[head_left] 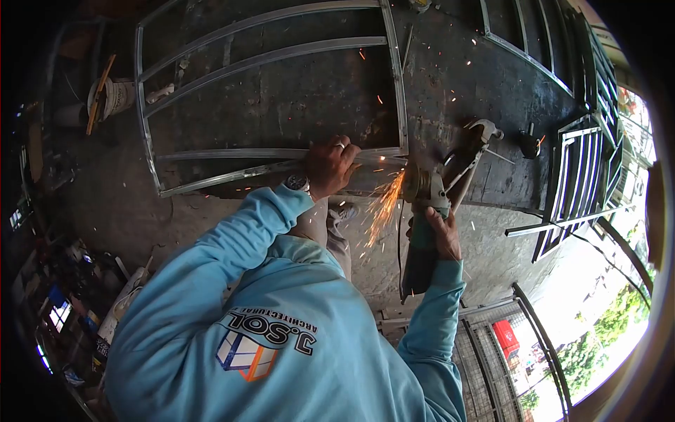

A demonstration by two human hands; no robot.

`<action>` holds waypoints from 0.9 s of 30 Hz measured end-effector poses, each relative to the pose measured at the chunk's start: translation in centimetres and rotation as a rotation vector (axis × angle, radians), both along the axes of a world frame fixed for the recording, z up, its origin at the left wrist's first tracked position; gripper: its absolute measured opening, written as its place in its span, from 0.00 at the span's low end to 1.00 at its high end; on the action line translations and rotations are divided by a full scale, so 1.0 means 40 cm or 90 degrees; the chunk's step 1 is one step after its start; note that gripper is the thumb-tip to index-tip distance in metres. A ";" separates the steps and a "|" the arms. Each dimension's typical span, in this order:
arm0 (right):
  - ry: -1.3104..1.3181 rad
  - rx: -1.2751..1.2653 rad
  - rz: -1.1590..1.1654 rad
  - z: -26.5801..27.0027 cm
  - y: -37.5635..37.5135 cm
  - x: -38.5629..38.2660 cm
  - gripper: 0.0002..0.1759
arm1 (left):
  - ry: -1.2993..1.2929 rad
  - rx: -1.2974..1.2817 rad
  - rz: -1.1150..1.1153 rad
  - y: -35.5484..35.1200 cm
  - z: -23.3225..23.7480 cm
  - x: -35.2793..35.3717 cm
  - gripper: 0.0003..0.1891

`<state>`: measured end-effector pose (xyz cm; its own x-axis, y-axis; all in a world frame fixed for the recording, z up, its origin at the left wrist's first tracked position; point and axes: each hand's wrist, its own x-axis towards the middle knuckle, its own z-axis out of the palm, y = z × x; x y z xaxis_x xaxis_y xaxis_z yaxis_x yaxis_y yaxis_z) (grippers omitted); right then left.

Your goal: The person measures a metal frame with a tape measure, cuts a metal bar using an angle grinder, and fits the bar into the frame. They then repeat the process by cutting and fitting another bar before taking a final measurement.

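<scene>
My left hand (332,167), with a ring and a wristwatch, is closed on the near side of a metal frame (232,152), close to its right corner. My right hand (444,233) grips the body of a green angle grinder (422,250). The grinder's head is at the frame's near right corner, and orange sparks (387,204) spray down from there toward my body. Its disc is blurred, so the exact contact point cannot be made out. The frame lies on a dark work surface (281,105) and has several curved bars.
A hammer (485,130) lies just beyond the grinder. More metal frames (520,53) are at the upper right, and barred panels (580,169) stand at the right. A white bucket (118,97) is at the left. A mesh panel (485,352) is at the lower right.
</scene>
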<state>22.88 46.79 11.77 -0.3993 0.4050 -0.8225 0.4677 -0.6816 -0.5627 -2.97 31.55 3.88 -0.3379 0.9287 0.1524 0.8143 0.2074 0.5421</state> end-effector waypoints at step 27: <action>-0.073 0.019 0.012 0.010 0.044 -0.044 0.30 | 0.020 -0.017 -0.061 -0.005 -0.007 -0.011 0.17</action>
